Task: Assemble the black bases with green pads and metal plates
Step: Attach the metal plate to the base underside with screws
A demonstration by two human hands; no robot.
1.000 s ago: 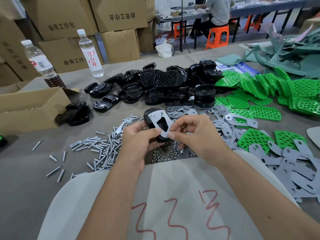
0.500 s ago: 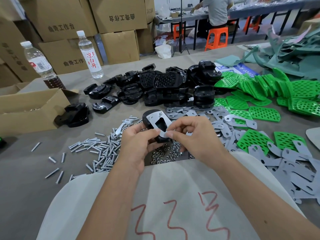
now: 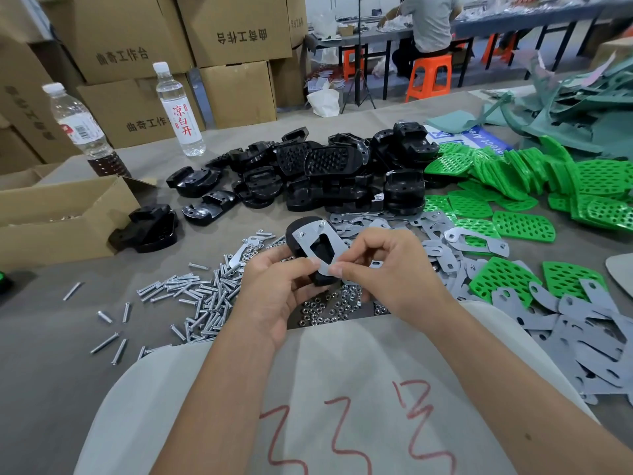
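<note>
Readable text: cartons (image 3: 236, 32) say 曲奇工作台, clear water bottle (image 3: 180, 111) says 凉白开, red scrawl on the cloth (image 3: 342, 389) in our lap. Versus 1 s back we see almost no change: both hands keep the same hold. Left hand (image 3: 274, 289) grips the black base (image 3: 298, 241) from the side; right hand (image 3: 387, 269) pinches the near tip of the metal plate (image 3: 317, 240) lying on it. The assembly sits between both grips, above the nuts (image 3: 329, 306) on the desk (image 3: 51, 337). Screws (image 3: 191, 296) lie left, green pads (image 3: 524, 228) right.
</note>
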